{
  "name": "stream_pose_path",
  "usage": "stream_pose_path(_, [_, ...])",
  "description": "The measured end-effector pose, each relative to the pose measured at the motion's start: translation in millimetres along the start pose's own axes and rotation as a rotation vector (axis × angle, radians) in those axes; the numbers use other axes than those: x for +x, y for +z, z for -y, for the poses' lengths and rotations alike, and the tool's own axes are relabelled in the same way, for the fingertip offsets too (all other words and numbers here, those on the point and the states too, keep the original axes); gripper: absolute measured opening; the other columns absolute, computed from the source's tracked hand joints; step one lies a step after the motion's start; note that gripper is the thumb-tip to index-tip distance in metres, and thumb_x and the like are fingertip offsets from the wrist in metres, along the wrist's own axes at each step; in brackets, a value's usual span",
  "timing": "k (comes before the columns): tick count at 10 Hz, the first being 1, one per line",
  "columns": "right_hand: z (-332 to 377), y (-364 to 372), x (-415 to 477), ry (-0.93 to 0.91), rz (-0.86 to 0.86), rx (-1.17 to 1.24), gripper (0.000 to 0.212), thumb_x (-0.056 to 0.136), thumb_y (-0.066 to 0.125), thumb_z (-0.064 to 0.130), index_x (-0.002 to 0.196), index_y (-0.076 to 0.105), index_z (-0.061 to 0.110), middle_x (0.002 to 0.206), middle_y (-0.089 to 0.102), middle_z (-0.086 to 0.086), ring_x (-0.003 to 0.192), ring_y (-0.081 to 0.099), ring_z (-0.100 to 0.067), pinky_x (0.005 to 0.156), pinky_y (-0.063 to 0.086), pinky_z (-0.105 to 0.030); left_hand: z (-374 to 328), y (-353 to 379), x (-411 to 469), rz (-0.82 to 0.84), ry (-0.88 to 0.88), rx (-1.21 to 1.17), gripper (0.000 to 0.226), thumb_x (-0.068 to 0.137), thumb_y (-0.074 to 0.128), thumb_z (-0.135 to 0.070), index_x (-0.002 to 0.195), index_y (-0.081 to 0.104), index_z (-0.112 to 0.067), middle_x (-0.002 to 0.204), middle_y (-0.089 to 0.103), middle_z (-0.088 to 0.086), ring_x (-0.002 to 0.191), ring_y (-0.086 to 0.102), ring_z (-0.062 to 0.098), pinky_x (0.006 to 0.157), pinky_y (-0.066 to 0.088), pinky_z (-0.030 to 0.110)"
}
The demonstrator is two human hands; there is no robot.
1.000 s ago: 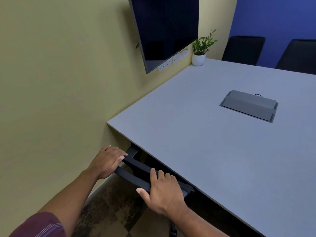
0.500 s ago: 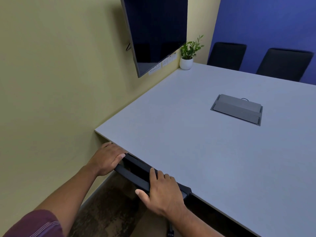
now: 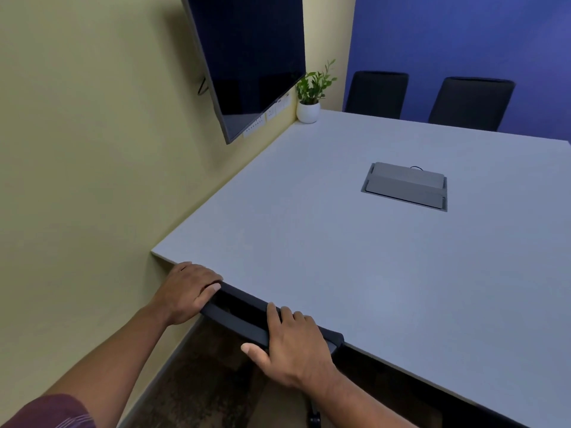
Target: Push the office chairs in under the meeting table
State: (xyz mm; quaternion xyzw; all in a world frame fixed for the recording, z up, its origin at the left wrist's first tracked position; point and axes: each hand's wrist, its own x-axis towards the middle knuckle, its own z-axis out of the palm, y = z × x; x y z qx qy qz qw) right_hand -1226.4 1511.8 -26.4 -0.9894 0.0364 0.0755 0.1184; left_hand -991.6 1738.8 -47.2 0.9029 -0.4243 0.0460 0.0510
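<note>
The black top edge of an office chair's backrest (image 3: 241, 319) lies right against the near edge of the grey meeting table (image 3: 355, 257); the seat is hidden under the table. My left hand (image 3: 188, 291) grips the backrest's left end, next to the table corner. My right hand (image 3: 293, 350) lies over the backrest's right part, fingers curled over its top. A castor (image 3: 314, 418) shows below. Two more black chairs (image 3: 377, 94) (image 3: 471, 103) stand at the far side, backs above the tabletop.
A yellow wall (image 3: 92, 180) runs close along the left. A dark wall-mounted screen (image 3: 247, 57) hangs over the table's left edge. A potted plant (image 3: 310, 97) sits at the far corner. A grey cable box (image 3: 404, 186) is set into the tabletop. Dark carpet (image 3: 197, 381) lies below.
The chair has rolled forward: its backrest, earlier a little short of the table edge, now sits against it. Both hands stayed on it and moved forward with it.
</note>
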Motion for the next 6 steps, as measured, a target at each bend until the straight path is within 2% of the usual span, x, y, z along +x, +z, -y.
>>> stream_pose_path(2, [2,-1,-1,0.023,-0.032,0.037,0.111,0.090,0.006,0.096,0.163,0.025,0.014,0.150,0.054,-0.016,0.128,0.055,-0.035,0.110,0.045,-0.053,2,-1,3,0.057,0.013,0.014,0.058,0.107,0.023,-0.062,0.124,0.072,-0.035,0.121,0.073,-0.018,0.118,0.064,0.010,0.111,0.038,0.042])
stream_pose_path(3, [2,-3,-1,0.025,-0.034,0.071,0.111,0.092,0.006,0.094,0.165,0.024,0.013,0.160,0.045,-0.014,0.140,0.048,-0.034,0.116,0.041,-0.053,1,-6,6,0.137,0.012,0.030,0.080,0.103,0.008,-0.078,0.129,0.069,-0.034,0.124,0.073,-0.016,0.121,0.062,0.010,0.112,0.038,0.040])
stream_pose_path(4, [-2,-4,0,0.021,-0.014,0.096,0.109,0.094,0.006,0.091,0.169,0.012,0.012,0.177,0.019,-0.012,0.161,0.019,-0.032,0.128,0.025,-0.055,-6,-10,15,0.236,-0.061,0.002,0.105,0.091,-0.002,-0.092,0.144,0.064,-0.029,0.144,0.067,-0.009,0.139,0.053,0.013,0.120,0.032,0.043])
stream_pose_path(5, [-9,-8,1,0.037,0.000,0.134,0.106,0.096,0.008,0.089,0.170,0.003,0.014,0.180,0.002,-0.009,0.165,0.000,-0.028,0.133,0.011,-0.054,-28,-19,28,0.332,-0.155,-0.014,0.119,0.084,-0.005,-0.095,0.164,0.043,-0.021,0.172,0.041,0.001,0.163,0.024,0.020,0.133,0.013,0.047])
stream_pose_path(6, [-25,-15,5,0.086,-0.004,0.157,0.104,0.097,0.010,0.088,0.170,-0.004,0.016,0.180,-0.008,-0.006,0.165,-0.009,-0.026,0.133,0.003,-0.054,-56,-27,48,0.323,-0.130,0.002,0.138,0.071,-0.021,-0.099,0.170,0.027,-0.017,0.179,0.023,0.004,0.167,0.008,0.019,0.135,0.001,0.045])
